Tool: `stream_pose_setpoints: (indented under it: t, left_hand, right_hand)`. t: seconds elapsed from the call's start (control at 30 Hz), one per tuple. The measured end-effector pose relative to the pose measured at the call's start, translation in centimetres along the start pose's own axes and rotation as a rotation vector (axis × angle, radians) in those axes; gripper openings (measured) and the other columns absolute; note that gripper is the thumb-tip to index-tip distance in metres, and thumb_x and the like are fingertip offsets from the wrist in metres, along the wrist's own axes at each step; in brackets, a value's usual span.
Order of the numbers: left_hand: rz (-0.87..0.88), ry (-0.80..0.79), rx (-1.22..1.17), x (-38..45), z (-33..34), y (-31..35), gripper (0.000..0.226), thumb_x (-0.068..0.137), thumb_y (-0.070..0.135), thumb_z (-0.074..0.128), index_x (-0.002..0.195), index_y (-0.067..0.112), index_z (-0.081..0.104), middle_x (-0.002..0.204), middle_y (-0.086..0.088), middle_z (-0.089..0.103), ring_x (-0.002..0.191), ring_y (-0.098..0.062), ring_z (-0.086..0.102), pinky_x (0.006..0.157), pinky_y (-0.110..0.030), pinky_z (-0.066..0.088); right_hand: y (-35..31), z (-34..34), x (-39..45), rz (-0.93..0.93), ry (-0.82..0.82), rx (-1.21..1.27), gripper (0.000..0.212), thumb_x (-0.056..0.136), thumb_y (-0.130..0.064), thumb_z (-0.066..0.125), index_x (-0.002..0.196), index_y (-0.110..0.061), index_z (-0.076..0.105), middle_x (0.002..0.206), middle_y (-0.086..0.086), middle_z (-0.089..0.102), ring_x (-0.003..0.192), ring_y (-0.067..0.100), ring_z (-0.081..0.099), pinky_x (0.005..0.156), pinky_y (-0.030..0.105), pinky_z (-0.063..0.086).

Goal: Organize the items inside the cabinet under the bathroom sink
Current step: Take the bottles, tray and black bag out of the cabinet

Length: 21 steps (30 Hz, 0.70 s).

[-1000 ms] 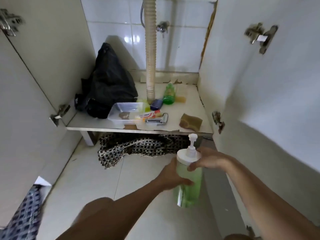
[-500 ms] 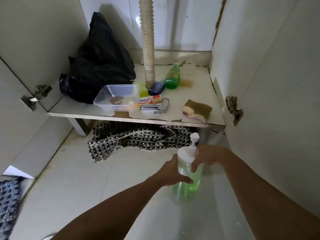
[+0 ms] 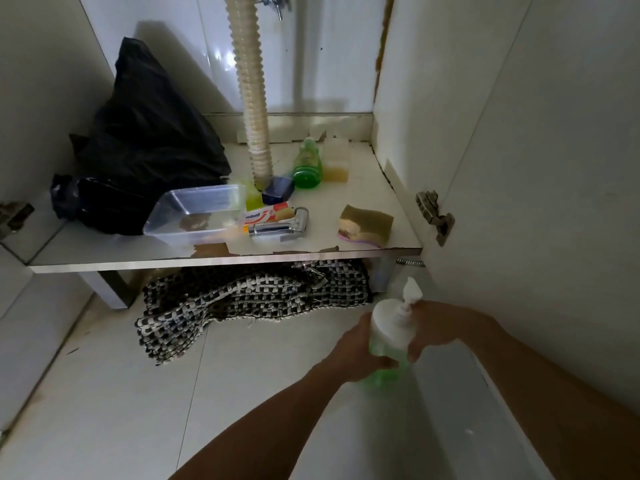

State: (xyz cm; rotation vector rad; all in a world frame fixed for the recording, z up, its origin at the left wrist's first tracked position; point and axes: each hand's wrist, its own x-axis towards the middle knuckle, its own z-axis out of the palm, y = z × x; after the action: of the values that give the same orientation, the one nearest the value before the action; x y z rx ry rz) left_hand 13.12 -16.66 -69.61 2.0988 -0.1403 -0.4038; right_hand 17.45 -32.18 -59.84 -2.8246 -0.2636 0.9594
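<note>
A green pump bottle (image 3: 389, 344) with a white cap is held over the floor tiles, in front of the cabinet's right corner. My left hand (image 3: 356, 351) grips its body from the left. My right hand (image 3: 436, 329) grips it from the right, just below the cap. On the cabinet shelf (image 3: 110, 252) lie a clear plastic tub (image 3: 197, 213), a toothpaste tube (image 3: 268, 216), a chrome sprayer head (image 3: 280, 228), a sponge (image 3: 365, 225), a small green bottle (image 3: 307, 164), a dark blue block (image 3: 278, 189) and a black bag (image 3: 145, 147).
A ribbed drain hose (image 3: 251, 91) comes down to the shelf's middle. A black-and-white woven mat (image 3: 242, 303) is bunched under the shelf's front edge. The open right door (image 3: 554, 168) stands close beside my right arm, its hinge (image 3: 434, 211) at shelf height.
The pump bottle and both hands have moved lower and a little to the right, nearer the floor. My view has tilted down and closer to the shelf.
</note>
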Motion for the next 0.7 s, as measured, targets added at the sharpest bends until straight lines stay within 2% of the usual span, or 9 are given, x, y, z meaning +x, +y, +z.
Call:
stream_pose_setpoints:
  t: [0.13, 0.23, 0.3, 0.37, 0.43, 0.53, 0.57, 0.63, 0.7]
  left_hand:
    - [-0.03, 0.006, -0.049, -0.2, 0.3, -0.4, 0.099, 0.066, 0.022, 0.085, 0.145, 0.024, 0.024, 0.139, 0.0, 0.049, 0.126, -0.022, 0.048, 0.101, -0.035, 0.045]
    - [-0.029, -0.07, 0.077, -0.2, -0.3, -0.2, 0.098, 0.069, 0.027, 0.083, 0.146, 0.02, 0.022, 0.141, -0.002, 0.047, 0.126, -0.023, 0.048, 0.1, -0.033, 0.043]
    - [-0.023, -0.144, 0.199, -0.2, -1.3, 0.3, 0.093, 0.075, 0.032, 0.079, 0.146, 0.017, 0.021, 0.143, -0.006, 0.045, 0.128, -0.026, 0.046, 0.1, -0.034, 0.041]
    - [-0.043, -0.206, 0.294, -0.2, -2.9, 1.1, 0.088, 0.079, 0.036, 0.074, 0.147, 0.014, 0.022, 0.145, -0.009, 0.042, 0.129, -0.028, 0.044, 0.101, -0.034, 0.04]
    - [-0.086, -0.25, 0.392, 0.0, -4.9, 2.2, 0.086, 0.081, 0.043, 0.071, 0.148, 0.014, 0.025, 0.147, -0.01, 0.041, 0.13, -0.028, 0.044, 0.105, -0.036, 0.04]
    - [-0.139, -0.312, 0.553, 0.5, -8.9, 4.6, 0.073, 0.084, 0.049, 0.065, 0.143, 0.015, 0.038, 0.143, -0.007, 0.047, 0.127, -0.026, 0.048, 0.105, -0.037, 0.041]
    - [-0.151, -0.317, 0.599, 0.7, -10.5, 5.7, 0.066, 0.086, 0.047, 0.063, 0.14, 0.015, 0.044, 0.139, -0.007, 0.052, 0.123, -0.026, 0.052, 0.1, -0.037, 0.044]
    - [-0.183, -0.283, 0.62, 1.5, -14.0, 8.2, 0.051, 0.089, 0.04, 0.062, 0.132, 0.013, 0.052, 0.125, -0.011, 0.062, 0.109, -0.026, 0.063, 0.083, -0.035, 0.053]
    - [-0.209, -0.179, 0.565, 2.4, -17.7, 10.9, 0.042, 0.091, 0.032, 0.061, 0.127, 0.011, 0.055, 0.115, -0.014, 0.066, 0.098, -0.026, 0.068, 0.07, -0.03, 0.055]
  right_hand:
    - [-1.0, 0.1, -0.4, -0.001, -0.018, -0.039, 0.093, 0.068, -0.026, 0.084, 0.144, -0.01, 0.033, 0.142, 0.005, 0.043, 0.125, 0.022, 0.048, 0.094, 0.023, 0.041]
    - [-1.0, -0.3, -0.9, 0.022, -0.087, -0.073, 0.081, 0.076, -0.021, 0.078, 0.143, -0.009, 0.033, 0.141, 0.007, 0.044, 0.124, 0.024, 0.047, 0.095, 0.025, 0.04]
    - [-0.3, -0.8, -0.9, 0.034, -0.12, -0.062, 0.075, 0.077, -0.015, 0.076, 0.141, -0.009, 0.036, 0.13, 0.008, 0.05, 0.113, 0.024, 0.053, 0.089, 0.026, 0.042]
    - [-0.1, -1.9, -0.7, 0.052, -0.102, -0.058, 0.064, 0.078, -0.011, 0.071, 0.136, -0.005, 0.044, 0.11, 0.008, 0.056, 0.089, 0.02, 0.057, 0.074, 0.026, 0.046]
    - [-0.6, -3.4, -0.8, 0.073, -0.018, -0.077, 0.048, 0.085, -0.009, 0.062, 0.131, -0.003, 0.049, 0.103, 0.009, 0.055, 0.08, 0.017, 0.055, 0.068, 0.026, 0.045]
    - [-2.6, -6.2, -0.9, 0.044, 0.253, -0.051, 0.031, 0.092, -0.012, 0.049, 0.122, -0.006, 0.056, 0.114, 0.014, 0.059, 0.101, 0.026, 0.058, 0.078, 0.028, 0.041]
    - [-3.4, -7.0, -0.7, 0.019, 0.336, -0.003, 0.026, 0.091, -0.013, 0.049, 0.115, -0.008, 0.059, 0.111, 0.014, 0.061, 0.103, 0.03, 0.059, 0.078, 0.028, 0.043]
    - [-5.0, -8.3, -0.4, -0.044, 0.482, 0.131, 0.02, 0.089, -0.015, 0.049, 0.105, -0.009, 0.059, 0.103, 0.012, 0.063, 0.094, 0.029, 0.061, 0.07, 0.027, 0.047]
    - [-6.5, -9.3, -0.3, -0.116, 0.556, 0.282, 0.021, 0.088, -0.019, 0.052, 0.104, -0.008, 0.059, 0.101, 0.01, 0.063, 0.085, 0.024, 0.058, 0.063, 0.026, 0.042]
